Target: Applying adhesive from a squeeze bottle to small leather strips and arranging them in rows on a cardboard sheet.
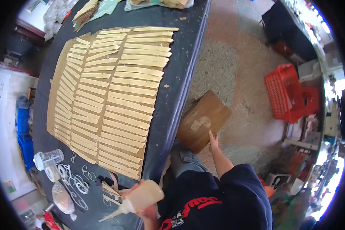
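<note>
My left hand is wrapped round a translucent squeeze bottle, which is tilted with its long pale nozzle pointing down to the left over the dark table. My right hand is at the near right edge of a square brown board, thumb over its edge; the other fingers are partly hidden. A pale worn patch marks the board's top, and whether it rests on something cannot be seen. Left of it, rows of cream strips lie on a brown cardboard sheet on the table.
A dark covered table fills the left. On its near end lie a clear jar, white cord loops, a tape roll and a plastic bag. Red crates stand on the floor at right.
</note>
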{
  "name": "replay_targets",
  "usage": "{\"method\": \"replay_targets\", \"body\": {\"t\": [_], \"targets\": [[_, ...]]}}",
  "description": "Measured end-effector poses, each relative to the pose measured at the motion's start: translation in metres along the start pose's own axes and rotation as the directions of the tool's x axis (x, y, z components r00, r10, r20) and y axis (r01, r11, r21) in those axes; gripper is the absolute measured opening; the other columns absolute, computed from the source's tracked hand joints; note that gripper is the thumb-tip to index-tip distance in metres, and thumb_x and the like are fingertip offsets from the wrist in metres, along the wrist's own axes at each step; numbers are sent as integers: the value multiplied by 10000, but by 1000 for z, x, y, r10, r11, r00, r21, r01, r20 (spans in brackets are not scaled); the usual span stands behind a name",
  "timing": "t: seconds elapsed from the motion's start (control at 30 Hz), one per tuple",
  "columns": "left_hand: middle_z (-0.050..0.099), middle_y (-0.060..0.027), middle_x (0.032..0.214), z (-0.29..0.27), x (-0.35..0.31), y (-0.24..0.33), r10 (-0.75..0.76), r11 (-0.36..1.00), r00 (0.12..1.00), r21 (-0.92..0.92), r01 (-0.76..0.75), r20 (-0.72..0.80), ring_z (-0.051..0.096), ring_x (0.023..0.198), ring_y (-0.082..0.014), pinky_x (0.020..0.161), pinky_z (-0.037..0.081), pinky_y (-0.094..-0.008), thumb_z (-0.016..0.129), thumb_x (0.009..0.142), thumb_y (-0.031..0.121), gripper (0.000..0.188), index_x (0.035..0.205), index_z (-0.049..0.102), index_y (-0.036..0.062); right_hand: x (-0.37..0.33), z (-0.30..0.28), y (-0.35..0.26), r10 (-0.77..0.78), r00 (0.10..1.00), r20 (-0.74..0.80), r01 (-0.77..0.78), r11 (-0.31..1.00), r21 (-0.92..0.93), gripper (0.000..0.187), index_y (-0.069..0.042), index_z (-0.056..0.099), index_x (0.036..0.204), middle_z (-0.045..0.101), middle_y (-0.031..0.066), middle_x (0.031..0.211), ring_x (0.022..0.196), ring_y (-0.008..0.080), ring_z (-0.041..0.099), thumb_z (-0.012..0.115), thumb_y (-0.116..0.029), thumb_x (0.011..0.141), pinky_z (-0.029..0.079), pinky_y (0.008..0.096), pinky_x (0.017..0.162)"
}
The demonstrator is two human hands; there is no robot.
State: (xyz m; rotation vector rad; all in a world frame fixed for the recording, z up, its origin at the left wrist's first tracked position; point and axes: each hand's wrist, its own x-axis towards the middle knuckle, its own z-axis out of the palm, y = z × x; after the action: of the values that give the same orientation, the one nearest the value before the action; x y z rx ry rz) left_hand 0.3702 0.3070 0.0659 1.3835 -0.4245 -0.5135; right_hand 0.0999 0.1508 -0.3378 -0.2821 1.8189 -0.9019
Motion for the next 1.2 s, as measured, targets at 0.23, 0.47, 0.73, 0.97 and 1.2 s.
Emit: {"method": "replay_targets", "body": {"t": [0.23,0.47,0.73,0.97,1.2], "targets": [[493,-229,1151,19,-30,-28,-158,987,983,-18,160,95,492,1074,-434,954,374,-554,714,670,469,792,1213,302,67,-20,24,-37,15,998,-55,-9,995,101,587,6,504,1198,571,128,1135,1032,216,545,699,-344,768,427,341,873],[490,-232,1162,7,-50,-35,-214,976,972,-16,216,100,496,1082,-411,968,356,-568,735,670,409,759,1206,323,63,40,-38,-43,-78,996,32,82,988,-129,558,39,565,1120,615,131,1061,980,230,576,709,-358,755,437,333,851],[473,-137,1167,-12,-41,-24,-107,977,987,-173,127,120,407,1205,-364,997,319,-566,765,661,188,744,1237,316,47,26,-35,-94,-403,907,-126,128,548,-827,528,-2,546,1128,583,170,1050,965,303,561,690,-354,762,433,381,870],[396,-231,1303,-1,-16,18,-40,923,987,-384,-22,-154,364,1252,-324,1031,318,-423,793,636,204,826,1273,294,34,-270,31,-213,-372,472,799,732,671,-119,87,-9,599,877,573,66,834,748,144,557,591,-35,794,464,274,704],[497,-129,1244,23,50,68,249,953,968,185,-241,-19,349,1252,-333,1025,290,-446,800,637,263,738,1234,421,54,-419,103,-244,356,-93,930,-259,893,-368,733,-78,327,1337,411,90,1327,1196,243,427,559,-526,804,318,411,1010]]}}
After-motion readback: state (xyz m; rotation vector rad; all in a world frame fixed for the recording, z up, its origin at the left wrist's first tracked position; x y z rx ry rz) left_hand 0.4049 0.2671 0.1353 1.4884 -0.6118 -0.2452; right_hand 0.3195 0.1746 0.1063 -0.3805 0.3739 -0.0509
